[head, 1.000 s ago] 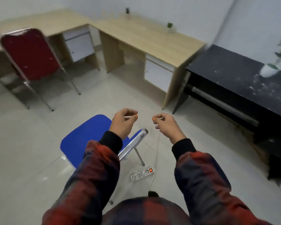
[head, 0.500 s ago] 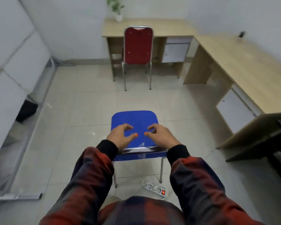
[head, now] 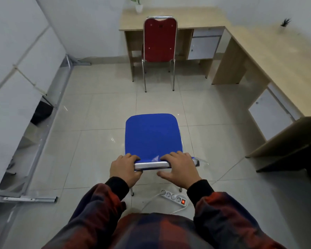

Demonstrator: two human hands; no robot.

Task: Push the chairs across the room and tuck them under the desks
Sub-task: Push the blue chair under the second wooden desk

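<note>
A blue chair (head: 152, 135) with a chrome frame stands on the tiled floor right in front of me, its seat facing away. My left hand (head: 124, 168) and my right hand (head: 179, 168) both grip the top rail of its backrest, fingers curled over the front. Straight ahead, a red chair (head: 159, 42) sits tucked at the far wooden desk (head: 190, 18), back toward me. A second wooden desk (head: 269, 56) runs along the right wall with no chair at it.
A white power strip (head: 174, 198) with a lit red switch and its cable lie on the floor under the blue chair's rear legs. A dark desk (head: 305, 159) juts in at the right. Metal rails (head: 43, 123) line the left wall. Small potted plants stand on the desks.
I have turned from the right-hand desks to face the far desk. Both hands came down from the air and closed on the blue chair's backrest rail.
</note>
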